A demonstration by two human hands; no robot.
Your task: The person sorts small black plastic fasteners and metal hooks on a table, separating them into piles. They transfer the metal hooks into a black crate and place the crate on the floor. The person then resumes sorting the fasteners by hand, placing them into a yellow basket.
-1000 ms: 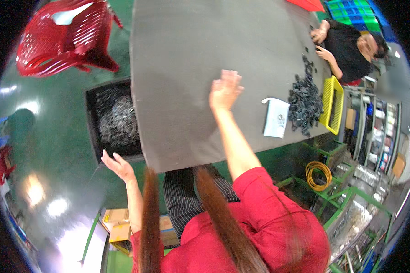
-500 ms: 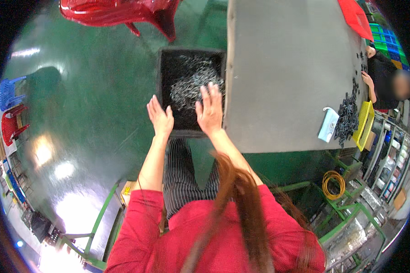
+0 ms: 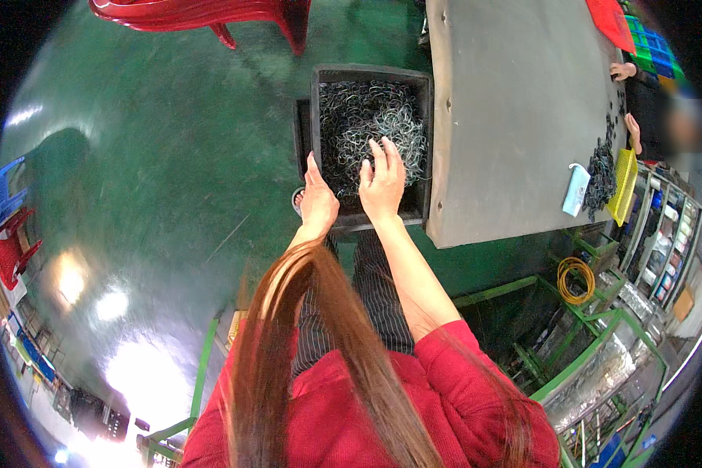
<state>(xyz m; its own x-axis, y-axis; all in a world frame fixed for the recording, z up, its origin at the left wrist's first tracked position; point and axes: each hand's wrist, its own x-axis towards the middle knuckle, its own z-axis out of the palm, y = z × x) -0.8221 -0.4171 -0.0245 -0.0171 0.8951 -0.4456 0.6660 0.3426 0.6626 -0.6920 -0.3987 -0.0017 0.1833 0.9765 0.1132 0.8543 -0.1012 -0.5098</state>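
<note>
A black rectangular box stands in front of me, beside the table's left edge. Inside lies a heap of small, thin, curved dark and shiny pieces; their kind is too small to make out. My left hand is at the box's near left rim, fingers stretched forward and nothing visible in it. Over the near part of the heap is my right hand, its fingers apart and the tips at the loose pieces. Whether it touches them is hard to tell.
The grey table carries a light blue pouch, a dark pile of parts and a yellow basket. Across it, a person's hand rests near small parts. A red chair stands ahead; a green frame is right.
The view has shifted, so box and table appear further right. My left hand has come closer to the rim. Another dark edge now shows left of the box.
</note>
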